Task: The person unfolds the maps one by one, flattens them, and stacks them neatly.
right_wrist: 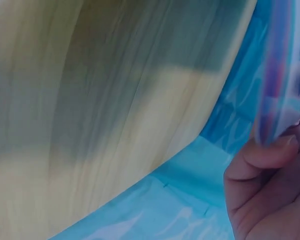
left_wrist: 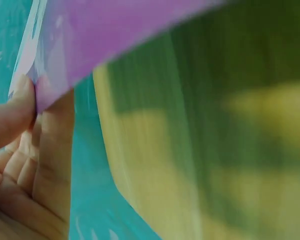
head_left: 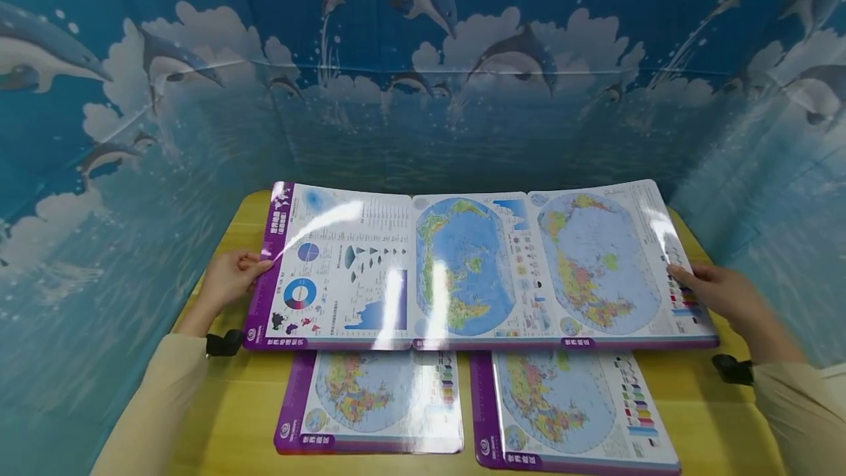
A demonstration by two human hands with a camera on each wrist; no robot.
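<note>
An unfolded, glossy three-panel world map (head_left: 463, 270) with a purple left border spans between my two hands. My left hand (head_left: 231, 278) pinches its left edge between thumb and fingers. At the opposite edge, my right hand (head_left: 717, 296) grips the map the same way. In the left wrist view, the purple edge (left_wrist: 90, 45) sits between the thumb and the fingers, raised above the wooden tabletop (left_wrist: 140, 165). The right wrist view has the map's thin edge (right_wrist: 275, 95) held in the right hand (right_wrist: 275, 185), also off the table.
Two folded maps with purple borders, a left one (head_left: 377, 395) and a right one (head_left: 562, 410), lie on the yellow wooden table (head_left: 225, 410), their upper parts hidden by the held map. A dolphin-print curtain (head_left: 423, 123) surrounds the table at the back and sides.
</note>
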